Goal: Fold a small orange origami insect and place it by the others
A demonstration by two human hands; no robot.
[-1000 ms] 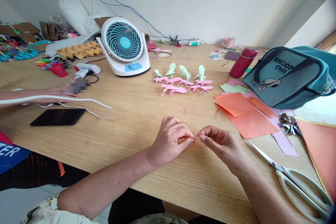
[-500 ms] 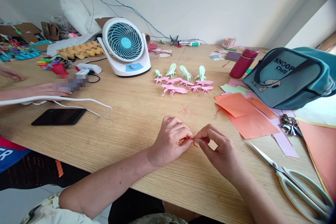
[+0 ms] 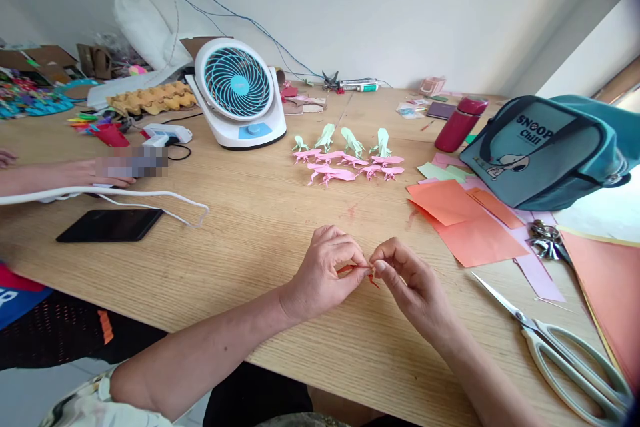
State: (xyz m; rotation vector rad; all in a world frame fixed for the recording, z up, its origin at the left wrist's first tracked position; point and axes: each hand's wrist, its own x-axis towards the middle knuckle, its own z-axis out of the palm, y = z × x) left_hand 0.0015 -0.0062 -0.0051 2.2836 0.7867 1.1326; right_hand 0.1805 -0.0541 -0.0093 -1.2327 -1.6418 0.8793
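Wooden tabletop [image 3: 240, 193] bears 4 green figures [image 3: 353, 143]. Left hand [image 3: 323, 273] pinches red paper [image 3: 347, 269] between its fingers; right hand [image 3: 413, 283] has fingers beside it, grip unclear.

Head camera: worn on the head, from what I see here, above the near edge of the table [image 3: 240, 273], across from the fan [image 3: 239, 90] and somewhat to its right.
Wall [image 3: 400, 13]: faced ahead, with a downward tilt, beyond the fan.
Left hand [image 3: 325, 273], right hand [image 3: 415, 283]: close under the camera, far nearer than the fan.
Fan sides: one wide view, running well past the fan both left and right.
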